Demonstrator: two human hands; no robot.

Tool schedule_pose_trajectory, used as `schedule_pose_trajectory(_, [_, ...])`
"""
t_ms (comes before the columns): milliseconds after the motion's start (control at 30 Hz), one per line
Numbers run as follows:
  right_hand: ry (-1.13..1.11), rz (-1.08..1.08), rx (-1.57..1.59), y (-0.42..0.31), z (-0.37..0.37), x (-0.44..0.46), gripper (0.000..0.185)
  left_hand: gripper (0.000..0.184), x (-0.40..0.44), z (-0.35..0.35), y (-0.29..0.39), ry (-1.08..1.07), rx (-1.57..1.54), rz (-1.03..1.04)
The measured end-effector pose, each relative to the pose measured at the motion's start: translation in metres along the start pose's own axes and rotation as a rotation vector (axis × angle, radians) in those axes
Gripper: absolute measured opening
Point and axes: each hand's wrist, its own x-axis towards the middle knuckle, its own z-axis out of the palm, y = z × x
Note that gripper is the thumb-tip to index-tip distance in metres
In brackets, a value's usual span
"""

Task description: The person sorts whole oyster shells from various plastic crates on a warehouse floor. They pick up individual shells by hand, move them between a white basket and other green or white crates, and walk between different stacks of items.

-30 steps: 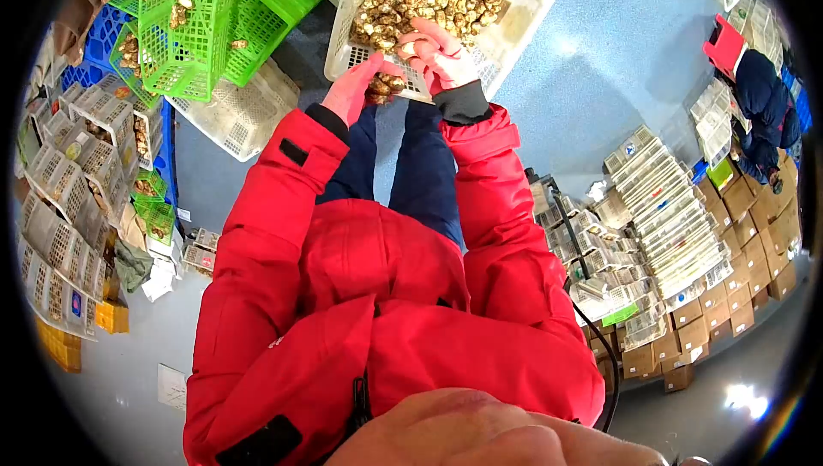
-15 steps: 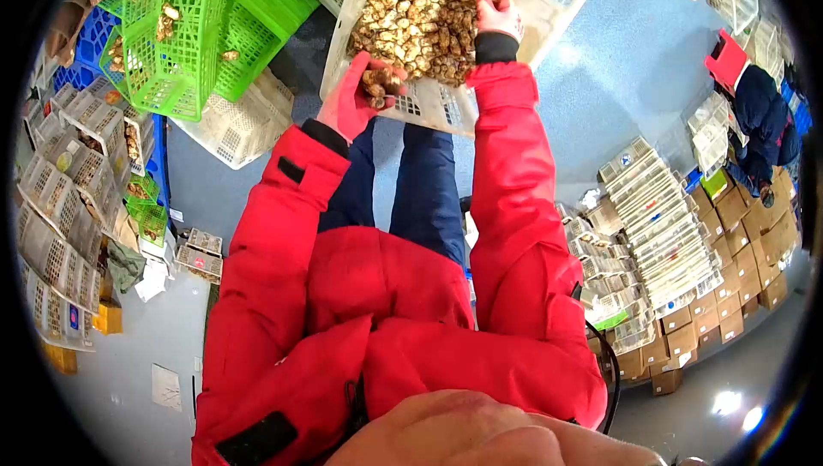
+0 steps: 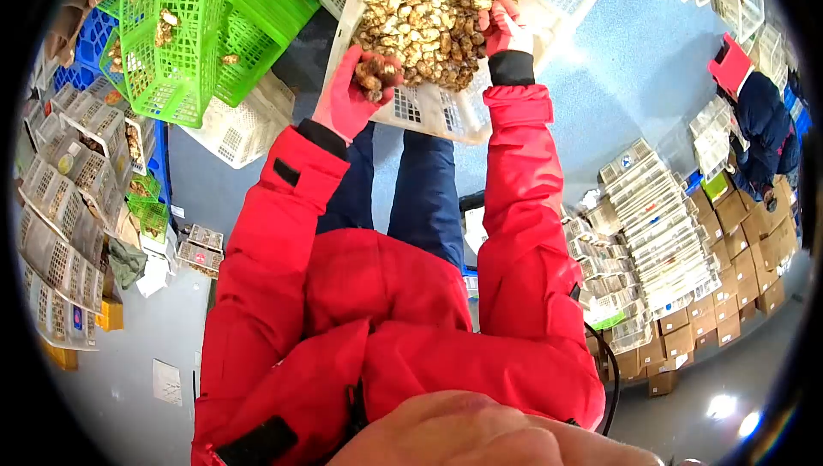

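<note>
A white plastic crate [image 3: 446, 114] in front of me holds a wide layer of small brown-and-cream mushrooms [image 3: 429, 16]. My left hand [image 3: 336, 106], in a pinkish glove, is closed around a small clump of mushrooms [image 3: 375, 78] over the crate's near left corner. At the right edge of the mushroom layer is my right hand [image 3: 509, 30], gloved the same way. Its fingers are bent together on a mushroom, which they partly hide. Darker mushrooms lie along the near side of the layer, and the crate's slotted floor shows at the near and right sides.
Green crates [image 3: 171, 46] stand at the left, a few mushrooms in them, with an upturned white crate [image 3: 244, 123] beside them. Stacked white crates [image 3: 660, 226] and cardboard boxes [image 3: 737, 269] are at the right. A person in dark clothes [image 3: 763, 123] bends near them.
My right hand has moved slightly right and toward me. My left hand has shifted a little left and turned, still holding the mushroom clump. Some darker mushrooms near the right hand lie differently.
</note>
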Motion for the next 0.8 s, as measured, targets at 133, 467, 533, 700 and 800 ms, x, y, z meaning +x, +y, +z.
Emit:
schedule_pose_trajectory(133, [-0.255, 0.023, 0.058, -0.009, 0.018, -0.039, 0.035, 0.028, 0.001, 0.011, -0.005, 0.005, -0.001, 0.004])
schedule_pose_trajectory(467, [-0.613, 0.141, -0.622, -0.022, 0.063, -0.119, 0.046, 0.031, -0.004, 0.017, -0.009, -0.019, 0.083, 0.005])
schedule_pose_trajectory(533, [-0.685, -0.078, -0.943, -0.013, 0.055, -0.117, 0.045, 0.03, -0.008, 0.018, -0.007, 0.013, 0.088, -0.005])
schedule_pose_trajectory(700, [-0.654, -0.175, -1.075, -0.014, 0.062, -0.123, 0.034, 0.028, -0.01, 0.01, -0.011, -0.02, 0.178, 0.047])
schedule_pose_trajectory(800, [-0.49, 0.085, -0.735, -0.003, 0.053, -0.126, 0.031, 0.029, -0.014, 0.009, -0.006, -0.025, 0.088, 0.009])
